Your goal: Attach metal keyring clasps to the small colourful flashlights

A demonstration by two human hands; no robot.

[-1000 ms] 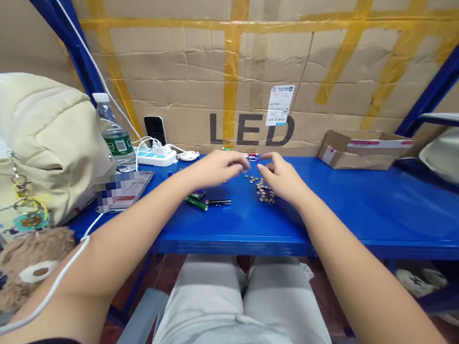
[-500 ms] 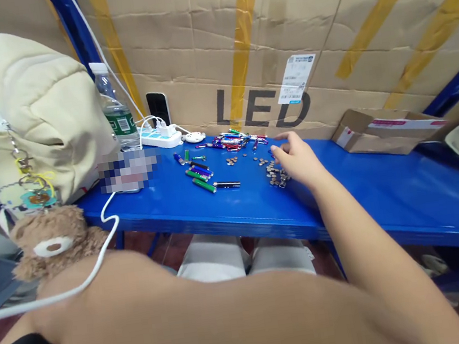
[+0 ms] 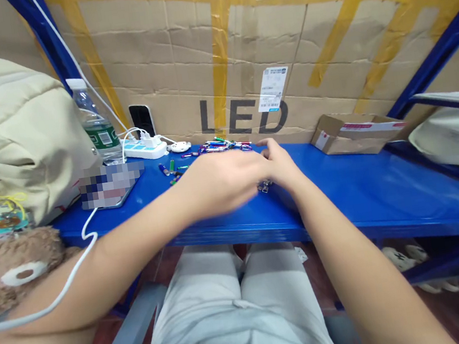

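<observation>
My left hand [image 3: 228, 179] reaches across the blue table, smeared by motion, with its fingertips meeting my right hand [image 3: 280, 163]. The right hand's fingers are bent towards each other; their tips are partly covered, and whatever they pinch cannot be made out. Below them lie small metal pieces [image 3: 264, 186], the visible part of a group of button cells and clips. Behind the left hand is a pile of slim coloured metal tubes [image 3: 221, 145] with clips. Several short green and blue tubes [image 3: 172, 168] show at its left; others are hidden under it.
On the blue table [image 3: 342, 184] stand a small open cardboard box [image 3: 350, 135], a power strip [image 3: 143, 147], a water bottle [image 3: 97, 128] and a phone [image 3: 142, 120]. A cream backpack [image 3: 23, 132] with a plush bear [image 3: 25, 269] sits left. A white cable [image 3: 69, 280] crosses my left arm.
My left arm has swung forward from near the camera, bringing the left hand over the table to the right hand. The right hand stays near the button cells. The view has shifted.
</observation>
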